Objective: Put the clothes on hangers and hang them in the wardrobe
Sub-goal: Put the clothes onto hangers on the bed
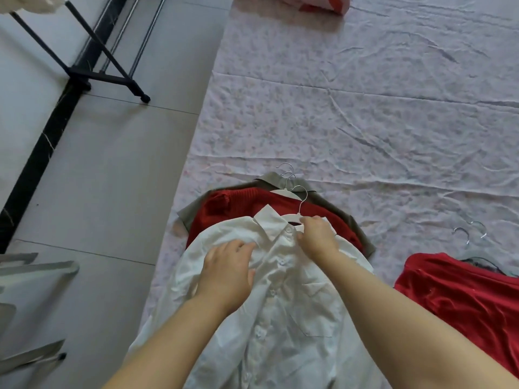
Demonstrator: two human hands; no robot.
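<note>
A white button shirt (280,304) lies on top of a pile on the bed, with a white hanger (302,204) in its neck, the hook pointing away. Under it lie a red knitted top (238,209) and a grey-green collared garment (280,179), each on a hanger too. My left hand (227,270) rests flat on the shirt's left chest. My right hand (318,234) pinches the shirt's collar at the right of the neck, by the hanger's shoulder.
A pale floral bedsheet (365,108) covers the bed. A red garment (463,299) lies at the right with spare hangers (469,234) beside it. A black clothes rack's foot (106,77) stands on the grey tiled floor at upper left. A pink-red bundle (317,4) lies at the far edge.
</note>
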